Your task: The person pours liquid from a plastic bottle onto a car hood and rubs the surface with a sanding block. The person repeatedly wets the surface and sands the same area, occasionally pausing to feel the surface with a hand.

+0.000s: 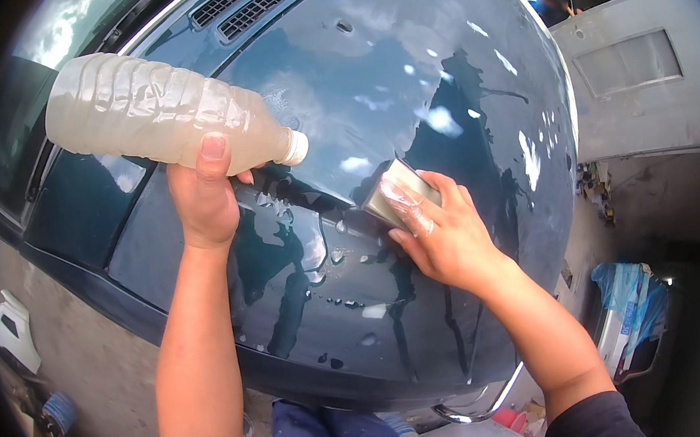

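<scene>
My left hand [203,201] is wrapped round a ribbed clear plastic bottle [151,99] of cloudy liquid. It is held nearly level above the hood, with its white-topped neck pointing right and slightly down. A pale rectangular sanding block [378,198] is in my right hand [454,237], its dark underside against the dark blue car hood [324,66]. Some whitish residue marks the fingers on the block. Water pools, drops and runs lie on the hood around the block and down toward its front edge. My palm hides part of the block.
Vent grilles [257,5] and the windshield [61,31] lie at the far left. A grey panel [627,75] stands at the right, with a plastic-wrapped part [633,311] below it. Chrome trim [484,410] curves out at the front edge. A white part [11,333] lies at left.
</scene>
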The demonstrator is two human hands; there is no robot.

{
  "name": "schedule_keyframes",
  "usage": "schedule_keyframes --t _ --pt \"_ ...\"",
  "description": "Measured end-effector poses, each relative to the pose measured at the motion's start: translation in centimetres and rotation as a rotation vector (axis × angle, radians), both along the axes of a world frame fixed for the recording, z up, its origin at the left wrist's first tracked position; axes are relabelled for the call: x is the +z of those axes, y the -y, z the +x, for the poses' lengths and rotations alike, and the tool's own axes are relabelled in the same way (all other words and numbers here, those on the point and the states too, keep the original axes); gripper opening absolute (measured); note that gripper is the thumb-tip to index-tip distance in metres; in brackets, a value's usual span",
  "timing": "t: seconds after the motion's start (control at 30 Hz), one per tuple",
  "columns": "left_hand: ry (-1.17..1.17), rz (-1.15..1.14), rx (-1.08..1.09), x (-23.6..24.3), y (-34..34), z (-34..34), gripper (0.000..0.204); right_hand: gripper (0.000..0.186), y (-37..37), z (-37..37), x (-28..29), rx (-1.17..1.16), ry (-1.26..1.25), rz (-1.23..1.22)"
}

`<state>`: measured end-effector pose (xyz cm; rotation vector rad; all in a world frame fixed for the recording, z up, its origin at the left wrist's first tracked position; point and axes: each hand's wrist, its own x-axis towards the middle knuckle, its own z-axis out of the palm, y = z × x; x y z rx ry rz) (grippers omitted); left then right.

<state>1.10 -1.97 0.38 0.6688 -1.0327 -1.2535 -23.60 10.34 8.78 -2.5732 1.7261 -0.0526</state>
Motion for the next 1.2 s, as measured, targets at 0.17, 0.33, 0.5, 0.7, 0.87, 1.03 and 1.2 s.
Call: schedule_keyframes --t 0.17,0.33,0.5,0.7,0.87,1.03,1.2 --pt "0.009 -0.045 -0.026 -0.2 0.2 -0.6 0.048 0.052 4.4 2.6 -0.7 0.137 0.049 -0.034" --pt "0.01 -0.021 -0.048 -0.3 0.1 0.1 0.044 0.048 1.1 -0.4 0.0 0.129 0.065 -0.013" --pt "-0.02 0.019 0.0 -0.5 -0.1 -0.5 0.044 0.043 3.8 1.4 -0.2 0.164 0.099 -0.027" --pt "-0.031 0.034 -0.012 0.0 -0.1 0.0 0.046 0.042 1.2 -1.4 0.7 0.168 0.076 -0.003" --pt "-0.023 0.027 0.004 -0.5 -0.1 -1.0 0.046 0.043 4.0 0.6 -0.2 0.187 0.113 -0.047" --pt "0.004 0.047 -0.017 -0.3 -0.1 0.1 0.046 0.046 1.5 -1.4 0.5 0.176 0.061 0.024" --pt "0.032 -0.027 -0.019 -0.6 0.1 -0.6 0.048 0.047 3.4 0.5 -0.3 0.161 0.088 -0.041"
